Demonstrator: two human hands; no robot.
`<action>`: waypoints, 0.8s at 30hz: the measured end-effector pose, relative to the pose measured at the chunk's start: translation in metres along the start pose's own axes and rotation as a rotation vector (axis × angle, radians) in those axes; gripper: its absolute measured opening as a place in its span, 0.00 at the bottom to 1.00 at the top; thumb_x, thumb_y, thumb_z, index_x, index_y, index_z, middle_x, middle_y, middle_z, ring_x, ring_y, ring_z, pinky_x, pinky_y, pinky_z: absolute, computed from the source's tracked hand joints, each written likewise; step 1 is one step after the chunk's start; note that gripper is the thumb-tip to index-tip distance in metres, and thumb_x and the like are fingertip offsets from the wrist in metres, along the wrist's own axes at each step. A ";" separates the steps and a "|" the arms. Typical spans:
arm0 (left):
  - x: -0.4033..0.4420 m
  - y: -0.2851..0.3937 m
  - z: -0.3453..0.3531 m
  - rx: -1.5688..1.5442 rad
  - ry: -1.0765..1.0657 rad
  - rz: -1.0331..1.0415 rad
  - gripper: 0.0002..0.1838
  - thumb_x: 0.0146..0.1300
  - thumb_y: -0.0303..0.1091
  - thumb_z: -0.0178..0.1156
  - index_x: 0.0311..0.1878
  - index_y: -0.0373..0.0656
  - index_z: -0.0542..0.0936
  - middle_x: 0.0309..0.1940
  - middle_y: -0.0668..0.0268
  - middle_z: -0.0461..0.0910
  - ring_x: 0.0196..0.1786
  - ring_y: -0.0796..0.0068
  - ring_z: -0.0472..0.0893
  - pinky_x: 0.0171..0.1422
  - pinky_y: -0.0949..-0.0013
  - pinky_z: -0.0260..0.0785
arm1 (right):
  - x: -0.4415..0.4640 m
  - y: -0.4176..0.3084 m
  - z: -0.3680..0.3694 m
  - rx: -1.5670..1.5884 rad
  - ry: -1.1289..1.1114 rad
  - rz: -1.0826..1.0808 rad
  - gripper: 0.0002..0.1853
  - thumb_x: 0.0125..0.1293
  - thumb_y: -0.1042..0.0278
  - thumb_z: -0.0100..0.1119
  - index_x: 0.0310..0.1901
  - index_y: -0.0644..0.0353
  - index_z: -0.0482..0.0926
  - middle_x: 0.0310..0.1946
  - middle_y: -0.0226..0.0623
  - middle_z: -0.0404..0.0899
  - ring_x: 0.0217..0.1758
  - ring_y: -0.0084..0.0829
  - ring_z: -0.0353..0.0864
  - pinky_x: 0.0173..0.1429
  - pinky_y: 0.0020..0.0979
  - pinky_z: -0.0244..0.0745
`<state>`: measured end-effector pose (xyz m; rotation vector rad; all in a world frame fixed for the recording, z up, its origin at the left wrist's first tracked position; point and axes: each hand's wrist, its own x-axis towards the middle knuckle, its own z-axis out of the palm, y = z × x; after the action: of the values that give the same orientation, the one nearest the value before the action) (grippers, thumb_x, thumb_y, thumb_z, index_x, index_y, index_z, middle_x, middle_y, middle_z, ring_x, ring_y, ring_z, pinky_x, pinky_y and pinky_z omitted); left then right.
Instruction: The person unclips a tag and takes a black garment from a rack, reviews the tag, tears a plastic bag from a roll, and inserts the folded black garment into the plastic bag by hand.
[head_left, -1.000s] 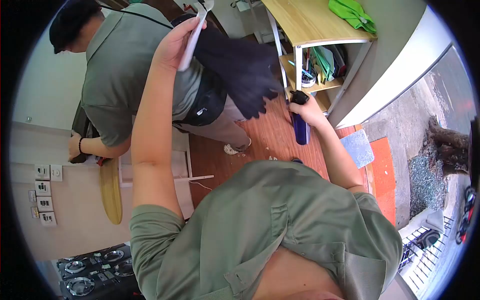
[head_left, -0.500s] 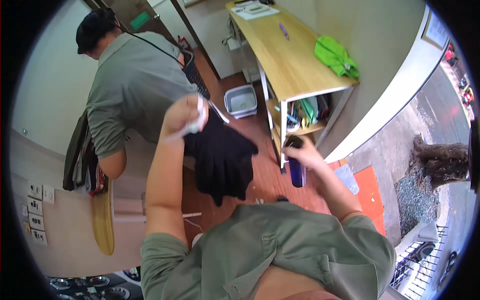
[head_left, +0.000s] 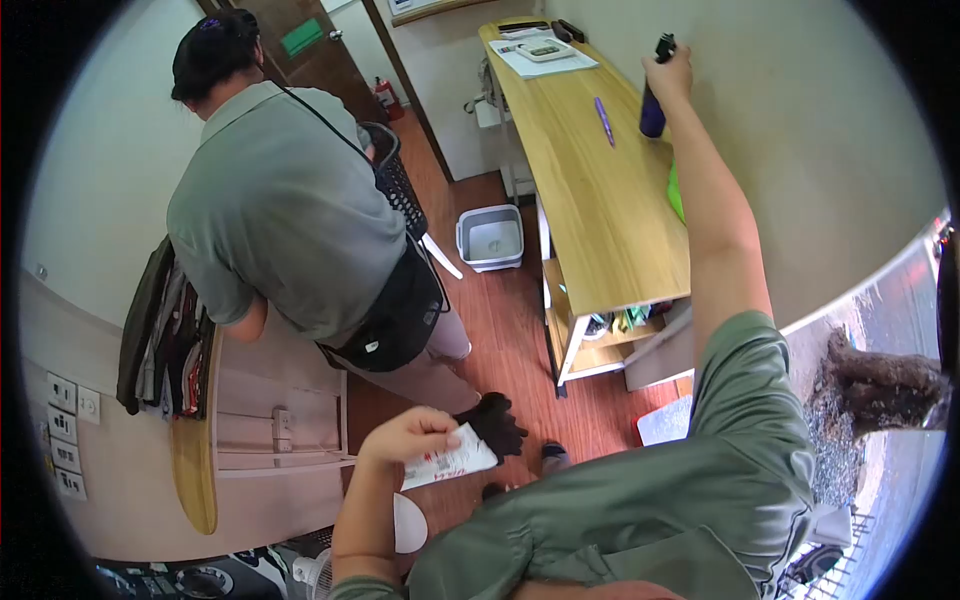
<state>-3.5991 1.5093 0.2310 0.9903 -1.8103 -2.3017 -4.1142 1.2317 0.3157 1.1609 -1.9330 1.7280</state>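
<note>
My left hand [head_left: 412, 436] pinches a white packet or slip with red print [head_left: 452, 460], low and near my body. Just beyond it, at floor level, is a dark, soft-looking shape [head_left: 497, 428]; what it is I cannot make out. Stretched far forward, my right hand [head_left: 672, 74] is wrapped round the upper part of a dark blue bottle with a black top [head_left: 652, 112]. The bottle is upright over the wall side of the wooden counter [head_left: 590, 235]; whether its base touches the counter I cannot tell. A bright green cloth [head_left: 676, 193] is mostly hidden behind my right forearm.
A co-worker in a grey-green shirt [head_left: 290, 200] stands at the left beside a dark basket [head_left: 398, 185]. A grey tub [head_left: 490, 238] sits on the floor. The counter holds a purple pen [head_left: 604, 121] and papers [head_left: 545, 55]. Clothes [head_left: 170, 330] hang at the left.
My right hand has carried the bottle forward and up to the counter. My left hand has lowered toward me with the white packet. The large black cloth-like thing no longer hangs near it.
</note>
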 end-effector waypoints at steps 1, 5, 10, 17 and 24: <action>0.000 -0.003 -0.002 -0.032 -0.004 0.008 0.08 0.57 0.32 0.55 0.30 0.35 0.76 0.21 0.75 0.70 0.26 0.88 0.66 0.29 0.79 0.59 | 0.007 0.012 0.013 -0.083 0.039 0.017 0.30 0.40 0.57 0.63 0.45 0.61 0.64 0.36 0.51 0.74 0.41 0.50 0.74 0.46 0.42 0.68; -0.003 -0.018 -0.009 -0.081 0.030 0.040 0.09 0.57 0.31 0.55 0.29 0.34 0.76 0.22 0.74 0.69 0.27 0.86 0.66 0.31 0.78 0.59 | 0.026 0.041 0.031 -0.169 0.045 0.097 0.34 0.40 0.53 0.65 0.48 0.60 0.64 0.39 0.52 0.73 0.44 0.48 0.73 0.47 0.42 0.68; -0.006 -0.005 -0.008 -0.061 0.019 0.051 0.09 0.56 0.32 0.55 0.30 0.34 0.76 0.24 0.73 0.70 0.28 0.85 0.67 0.33 0.78 0.60 | 0.006 -0.011 -0.011 -0.368 0.089 0.136 0.35 0.42 0.51 0.65 0.48 0.65 0.65 0.42 0.48 0.73 0.44 0.42 0.74 0.48 0.37 0.68; 0.023 0.036 -0.005 0.283 0.151 0.180 0.09 0.57 0.33 0.55 0.22 0.42 0.73 0.17 0.76 0.68 0.20 0.87 0.66 0.24 0.79 0.61 | -0.220 -0.186 -0.152 0.886 -1.177 0.107 0.21 0.54 0.54 0.59 0.42 0.62 0.69 0.30 0.30 0.74 0.31 0.18 0.69 0.34 0.19 0.64; 0.028 0.050 0.045 0.237 0.527 0.464 0.11 0.57 0.33 0.54 0.34 0.32 0.76 0.25 0.71 0.75 0.28 0.86 0.69 0.33 0.81 0.62 | -0.346 -0.188 -0.234 0.727 -0.970 0.630 0.29 0.44 0.48 0.64 0.38 0.66 0.70 0.25 0.36 0.75 0.25 0.20 0.73 0.27 0.20 0.69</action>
<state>-3.6613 1.5209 0.2677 0.9538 -1.8478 -1.4236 -3.8276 1.5846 0.2616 2.1050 -2.4288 2.6711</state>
